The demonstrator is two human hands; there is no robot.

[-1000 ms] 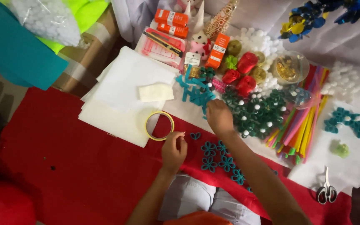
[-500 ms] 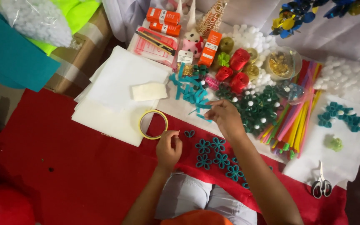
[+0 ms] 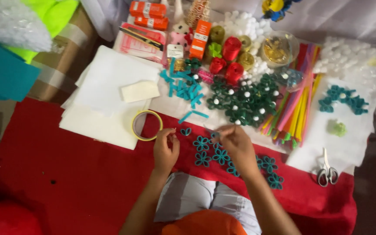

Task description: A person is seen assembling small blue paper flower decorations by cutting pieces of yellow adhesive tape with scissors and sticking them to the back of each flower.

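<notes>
The left hand (image 3: 165,150) is pinched on something too small to make out, just at seven o'clock of a small teal paper heart loop (image 3: 186,131) on the red cloth (image 3: 79,182); the right hand (image 3: 236,141) pinches a blurred teal paper strip (image 3: 214,134), its fingertips hiding most of it; teal paper loop flowers (image 3: 202,143) lie between the hands, partly covered by the right wrist; the yellow tape ring (image 3: 147,125) sits at ten o'clock of the left hand.

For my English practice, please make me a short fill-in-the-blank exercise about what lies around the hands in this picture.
1. The tape ring lies partly on the white sheets and partly on the ____ cloth.
2. The scissors lie to the person's ____.
3. The teal paper flowers lie between the left hand and the ____ hand.

Missing words: red; right; right
</notes>
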